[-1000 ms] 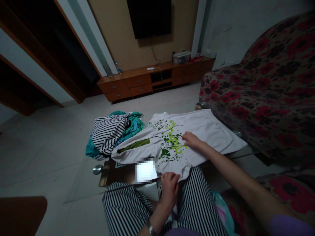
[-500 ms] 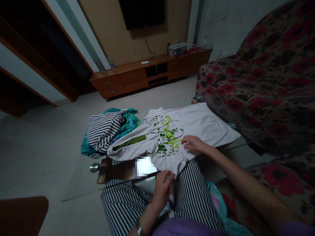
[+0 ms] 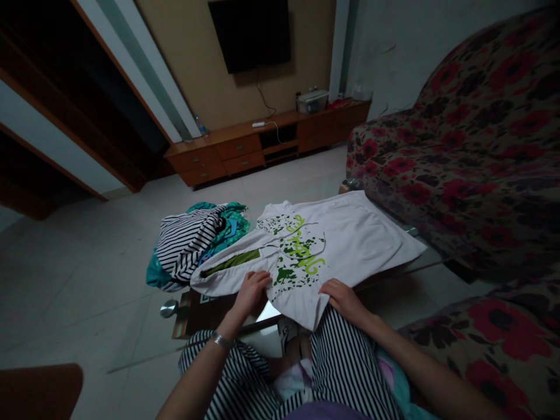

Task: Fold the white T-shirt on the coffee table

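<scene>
A white hoodie [image 3: 350,233] with a green printed front lies spread over a low glass table [image 3: 205,303] in front of my striped knees. My left hand [image 3: 250,290] rests on the hoodie's near left edge, by the sleeve, fingers curled onto the cloth. Fingers bent, my right hand [image 3: 343,297] lies on the near edge of the hoodie, beside the corner that hangs over the table. Whether either hand pinches the cloth or only presses it is unclear.
A heap of clothes [image 3: 192,242], striped and teal, sits at the table's far left. A flowered sofa [image 3: 472,163] runs along the right. A wooden TV cabinet [image 3: 262,143] stands at the back wall, with tiled floor [image 3: 87,274] to the left.
My left hand rose from my lap to the hoodie's near left edge. My right hand slid back from the green print to the near edge. The bright blurred patch is gone.
</scene>
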Demonstrator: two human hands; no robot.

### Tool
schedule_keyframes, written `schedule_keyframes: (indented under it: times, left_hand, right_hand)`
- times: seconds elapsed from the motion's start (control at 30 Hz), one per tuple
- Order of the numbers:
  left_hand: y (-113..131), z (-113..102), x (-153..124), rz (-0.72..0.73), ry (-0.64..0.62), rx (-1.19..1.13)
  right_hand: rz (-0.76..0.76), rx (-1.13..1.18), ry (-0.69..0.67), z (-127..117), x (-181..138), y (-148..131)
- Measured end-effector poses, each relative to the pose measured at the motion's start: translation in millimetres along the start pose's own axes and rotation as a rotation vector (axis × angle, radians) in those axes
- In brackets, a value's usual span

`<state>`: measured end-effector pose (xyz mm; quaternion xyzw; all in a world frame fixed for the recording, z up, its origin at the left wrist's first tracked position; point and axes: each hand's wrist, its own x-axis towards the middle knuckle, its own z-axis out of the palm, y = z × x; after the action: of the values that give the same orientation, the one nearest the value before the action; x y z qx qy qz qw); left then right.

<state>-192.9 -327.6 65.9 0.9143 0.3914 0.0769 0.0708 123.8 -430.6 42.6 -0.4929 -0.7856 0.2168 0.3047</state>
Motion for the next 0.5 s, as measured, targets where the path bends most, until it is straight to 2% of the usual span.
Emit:
schedule_keyframes:
  times: [0.13, 0.23, 0.3, 0.37, 0.43, 0.5]
  left_hand:
    - [-20.4, -3.5, -28.8, 0.01, 0.031, 0.046]
    - [-7.2, -3.4, -50.9, -0.007, 0.122, 0.164]
    - [14.2, 2.4, -63.2, 0.043, 0.147, 0.22]
    - [38.2, 15.4, -73.3, 0.162, 0.111, 0.236]
    - [57.4, 35.1, -79.6, 0.267, 0.107, 0.219]
    - [67.8, 58.1, -80.7, 0.308, 0.15, 0.202]
  right_hand:
    - [0.024, 0.093, -0.028, -0.9, -9.1, -18.0]
    - [-0.061, 0.065, -0.104, -8.4, -18.6, -14.6]
    - [-0.036, -0.013, -0.035, -26.2, -29.6, 6.3]
    - [0.081, -0.175, 0.122, -55.2, -47.7, 41.4]
    - [0.224, -0.405, 0.255, -90.3, -71.5, 83.2]
    - [0.351, -0.615, 0.319, -123.0, -95.7, 122.7]
